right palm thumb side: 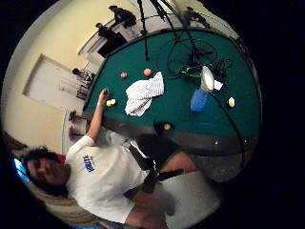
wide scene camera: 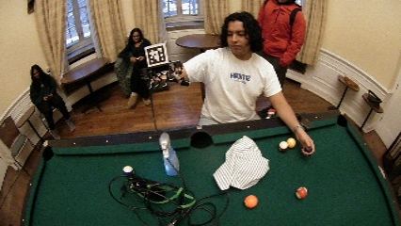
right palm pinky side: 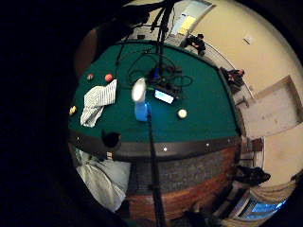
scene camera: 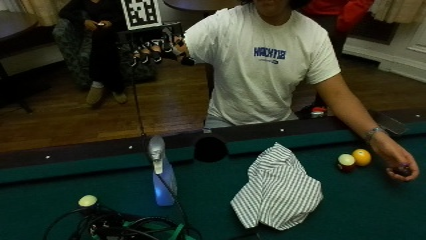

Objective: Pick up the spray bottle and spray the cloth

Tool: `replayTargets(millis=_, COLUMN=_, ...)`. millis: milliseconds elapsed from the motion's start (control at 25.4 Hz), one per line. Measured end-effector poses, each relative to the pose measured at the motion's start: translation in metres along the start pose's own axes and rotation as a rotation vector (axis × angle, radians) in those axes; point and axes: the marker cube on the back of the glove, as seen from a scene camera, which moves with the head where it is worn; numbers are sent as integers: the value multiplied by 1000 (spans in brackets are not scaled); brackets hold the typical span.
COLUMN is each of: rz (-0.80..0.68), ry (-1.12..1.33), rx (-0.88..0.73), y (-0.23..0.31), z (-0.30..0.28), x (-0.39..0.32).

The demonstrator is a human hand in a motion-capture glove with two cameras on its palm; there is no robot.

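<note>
The gloved right hand (scene camera: 158, 49), the grip, is lifted out to the person's side at shoulder height, well back from the surface (scene camera: 373, 210) and holding nothing; whether its fingers are curled or straight I cannot tell from here. The spray bottle (scene camera: 161, 172) stands upright on the green felt, well apart from the grip and below it, near the rail and just beside a corner pocket (scene camera: 211, 149). The striped cloth (scene camera: 277, 189) lies crumpled on the felt next to the bottle, not touching it. The person's bare hand (scene camera: 398, 162) rests on the felt beyond the cloth, close to two balls (scene camera: 354, 160). A tangle of cables (scene camera: 113, 226) lies in front of the bottle.
</note>
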Motion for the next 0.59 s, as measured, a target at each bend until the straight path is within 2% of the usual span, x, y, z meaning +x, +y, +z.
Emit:
replayTargets(millis=158, rz=12, ry=4, rx=55, y=-17, z=2, x=-3)
replayTargets(millis=355, rz=-80, ry=31, rx=-6, y=0, z=1, x=0)
replayTargets(millis=591, rz=-78, ry=31, rx=-54, y=4, z=1, x=3)
